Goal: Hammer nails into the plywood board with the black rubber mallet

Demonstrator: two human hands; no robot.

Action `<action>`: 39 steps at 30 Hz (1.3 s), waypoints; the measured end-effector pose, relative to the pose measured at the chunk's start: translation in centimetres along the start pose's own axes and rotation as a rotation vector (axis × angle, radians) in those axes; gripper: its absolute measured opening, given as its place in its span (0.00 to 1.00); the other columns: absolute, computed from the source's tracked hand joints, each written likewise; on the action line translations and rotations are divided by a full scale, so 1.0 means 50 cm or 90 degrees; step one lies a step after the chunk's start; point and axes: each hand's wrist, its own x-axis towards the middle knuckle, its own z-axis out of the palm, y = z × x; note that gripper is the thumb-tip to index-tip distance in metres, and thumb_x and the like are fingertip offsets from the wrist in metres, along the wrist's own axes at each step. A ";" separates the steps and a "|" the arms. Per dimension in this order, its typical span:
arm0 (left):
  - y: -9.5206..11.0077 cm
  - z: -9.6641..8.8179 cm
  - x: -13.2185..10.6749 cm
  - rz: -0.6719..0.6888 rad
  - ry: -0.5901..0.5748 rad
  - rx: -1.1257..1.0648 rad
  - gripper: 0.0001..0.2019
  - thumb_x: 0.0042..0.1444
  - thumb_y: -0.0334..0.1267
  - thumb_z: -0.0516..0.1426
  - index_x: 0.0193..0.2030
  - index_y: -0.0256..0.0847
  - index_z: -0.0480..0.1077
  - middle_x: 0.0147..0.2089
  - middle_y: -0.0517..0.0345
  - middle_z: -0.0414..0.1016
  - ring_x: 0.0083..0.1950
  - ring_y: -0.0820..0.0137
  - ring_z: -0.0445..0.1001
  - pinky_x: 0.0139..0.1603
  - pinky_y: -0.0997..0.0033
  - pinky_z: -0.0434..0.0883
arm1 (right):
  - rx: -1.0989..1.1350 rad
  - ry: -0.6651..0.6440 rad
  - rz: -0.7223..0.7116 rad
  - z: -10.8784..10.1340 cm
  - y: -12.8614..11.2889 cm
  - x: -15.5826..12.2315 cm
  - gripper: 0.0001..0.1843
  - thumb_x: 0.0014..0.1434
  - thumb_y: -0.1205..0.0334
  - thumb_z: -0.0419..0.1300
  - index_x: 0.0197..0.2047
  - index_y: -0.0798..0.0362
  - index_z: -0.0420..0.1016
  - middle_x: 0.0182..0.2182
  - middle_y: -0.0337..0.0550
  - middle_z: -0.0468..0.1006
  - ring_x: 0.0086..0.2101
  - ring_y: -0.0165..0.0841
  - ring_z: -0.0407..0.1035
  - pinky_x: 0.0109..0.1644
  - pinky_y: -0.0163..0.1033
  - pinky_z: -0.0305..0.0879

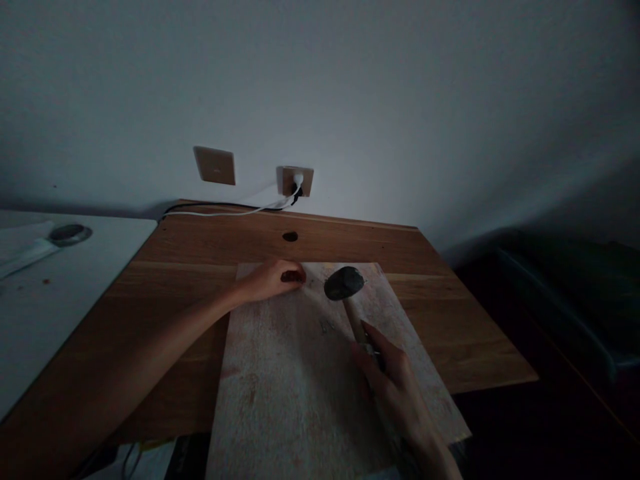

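Observation:
My right hand (393,377) is wrapped around the pale handle of a mallet (345,283). Its dark, rounded head is raised over the far part of a worn wooden board (270,380). At the board's far left, my left hand (275,279) rests low with thumb and forefinger pinched together at the surface. Anything between those fingertips is too small and dim to make out. A few thin, nail-like bits (327,326) lie on the board between the two hands, left of the mallet's handle.
Under the board is a brown wooden desk (475,333) with a cable hole (290,237). Cables (225,212) run along the wall to a socket (299,181). A white table (65,293) adjoins at left, bearing a round metallic item (67,233). A dark padded piece (565,293) stands at right.

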 end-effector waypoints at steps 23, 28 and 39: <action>0.014 -0.002 -0.005 -0.059 0.024 -0.043 0.18 0.53 0.28 0.60 0.52 0.40 0.75 0.44 0.56 0.83 0.43 0.66 0.80 0.43 0.69 0.72 | 0.019 -0.132 -0.037 0.044 -0.082 0.045 0.24 0.69 0.48 0.56 0.59 0.56 0.74 0.21 0.30 0.68 0.16 0.26 0.63 0.18 0.30 0.57; 0.008 0.000 -0.003 -0.068 0.022 -0.063 0.20 0.54 0.29 0.61 0.55 0.41 0.75 0.40 0.59 0.83 0.39 0.68 0.80 0.41 0.70 0.72 | 0.016 -0.119 -0.032 0.048 -0.079 0.047 0.25 0.69 0.48 0.56 0.60 0.57 0.74 0.20 0.30 0.66 0.16 0.27 0.61 0.18 0.31 0.56; 0.092 0.021 -0.011 0.170 -0.009 0.187 0.09 0.58 0.33 0.64 0.44 0.41 0.72 0.46 0.53 0.77 0.47 0.64 0.76 0.48 0.65 0.72 | 0.003 -0.025 0.070 -0.019 -0.001 -0.005 0.38 0.64 0.37 0.57 0.62 0.62 0.72 0.17 0.32 0.69 0.17 0.32 0.64 0.19 0.35 0.60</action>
